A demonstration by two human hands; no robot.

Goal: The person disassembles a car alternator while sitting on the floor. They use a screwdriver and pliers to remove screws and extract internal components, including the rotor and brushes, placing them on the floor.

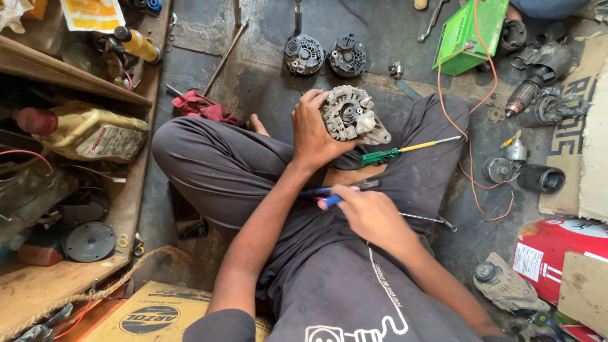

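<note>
I sit cross-legged on a dark floor. My left hand grips a grey metal alternator and holds it up over my lap, with its open end toward the camera. My right hand is closed around a blue-handled tool with a dark tip that points left across my lap. A green-handled screwdriver with a yellow shaft lies on my right thigh. A thin metal wrench rests beside my right leg.
Two more alternators lie on the floor ahead. A green box with orange wire stands at the upper right, near motor parts. A wooden shelf with an oil jug runs down the left. A red rag lies by my left knee.
</note>
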